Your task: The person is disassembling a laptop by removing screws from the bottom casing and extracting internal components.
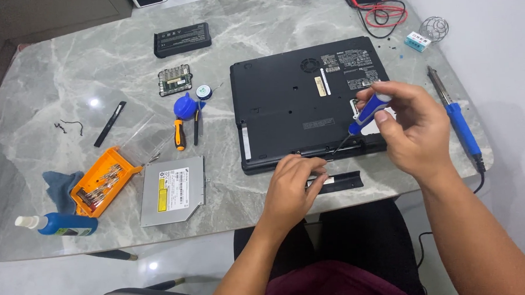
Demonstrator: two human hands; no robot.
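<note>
grey-veined marble tabletop carries a black laptop computer lying upside down, its underside with labels and vents facing up, near the front edge. right hand is closed in a pinch around a small blue-and-white-handled precision screwdriver, thumb and fingertips wrapped on the handle; the thin shaft slants down and left with its tip at the laptop's front edge. left hand rests at that same front edge, fingers curled down and pressing on the casing, holding nothing that can be made out. just beside the left hand, on the marble, lies a narrow black plastic cover strip.

left of the laptop sits a silver flat optical drive, and beyond it an orange plastic tray of screwdriver bits touching a blue-grey cloth. a blue bottle with a white cap lies on its side near the table's edge. an orange-and-black-handled screwdriver and a round blue air blower lie between tray and laptop. farther back are a black rectangular battery pack and a small green circuit board. a blue-handled soldering iron lies well to the right of the right hand.
</note>
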